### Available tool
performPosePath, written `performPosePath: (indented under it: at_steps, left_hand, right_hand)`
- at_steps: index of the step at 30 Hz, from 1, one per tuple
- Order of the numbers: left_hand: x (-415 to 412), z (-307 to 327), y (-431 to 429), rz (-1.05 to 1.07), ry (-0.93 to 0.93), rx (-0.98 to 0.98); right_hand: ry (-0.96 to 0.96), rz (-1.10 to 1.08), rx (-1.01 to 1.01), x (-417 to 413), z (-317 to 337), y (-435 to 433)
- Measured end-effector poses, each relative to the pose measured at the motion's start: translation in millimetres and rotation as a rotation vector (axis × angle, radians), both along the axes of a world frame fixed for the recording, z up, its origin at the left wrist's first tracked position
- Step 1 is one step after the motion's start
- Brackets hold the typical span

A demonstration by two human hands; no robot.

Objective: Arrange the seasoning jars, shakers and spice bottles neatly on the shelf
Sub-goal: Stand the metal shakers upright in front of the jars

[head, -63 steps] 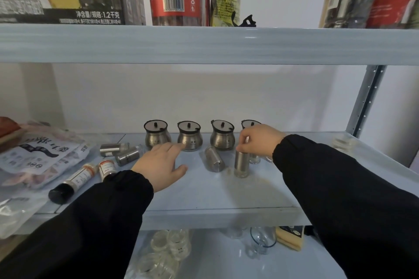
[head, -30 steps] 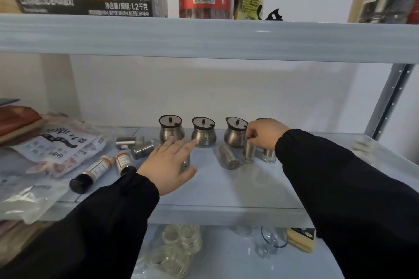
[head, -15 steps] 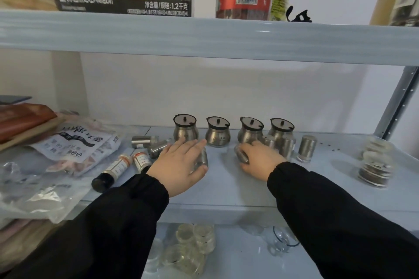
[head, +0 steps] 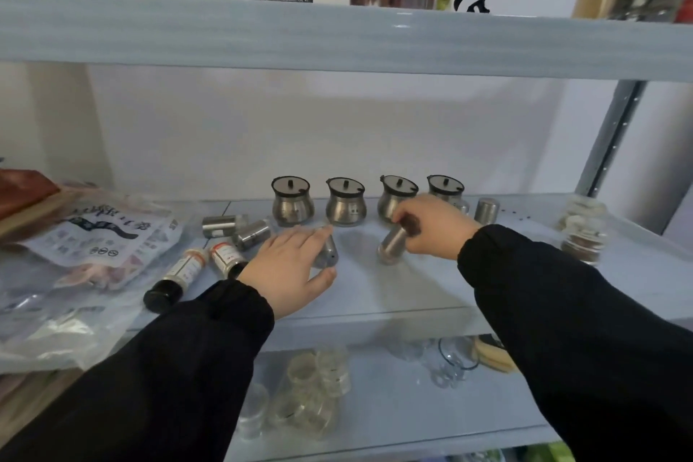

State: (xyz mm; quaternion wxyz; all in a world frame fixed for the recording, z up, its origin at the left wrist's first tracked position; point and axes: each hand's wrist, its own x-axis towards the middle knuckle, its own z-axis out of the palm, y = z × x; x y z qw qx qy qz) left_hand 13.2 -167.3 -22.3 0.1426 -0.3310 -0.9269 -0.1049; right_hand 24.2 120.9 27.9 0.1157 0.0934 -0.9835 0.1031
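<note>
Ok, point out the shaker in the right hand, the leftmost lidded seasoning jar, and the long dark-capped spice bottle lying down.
Tilted shaker (head: pixel 390 247), head view, on its steel body below the fingers.
Leftmost seasoning jar (head: pixel 292 207), head view, on its rounded steel belly.
Dark-capped spice bottle (head: pixel 186 267), head view, on its white label.

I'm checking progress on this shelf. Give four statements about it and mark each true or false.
1. Four round-bellied steel seasoning jars with dark lids stand in a row at the back. True.
2. The right hand grips a tilted steel shaker. True.
3. The two dark spice bottles with white labels stand upright. False: they lie on their sides.
4. The left hand is on a plastic bag. False: it covers a small steel shaker.
</note>
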Motion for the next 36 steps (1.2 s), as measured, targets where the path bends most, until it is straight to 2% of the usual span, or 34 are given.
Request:
performPosePath:
  at_steps: [13,27,36]
  left_hand:
    - [-8.6,-2.1,-15.3,0.025,-0.006,0.035]
    - [-14.8,-2.2,-8.7,0.057,0.001,0.047]
    - [-10.2,-5.1,-12.9,0.068,0.008,0.047]
  right_hand:
    - [-0.063,0.066,-0.08,-16.4,10.1,-10.2]
    - [-0.068,-0.004,0.125,-54.2,24.1,3.7]
    - [-0.052,0.007,0.151,-61.0,24.1,2.8]
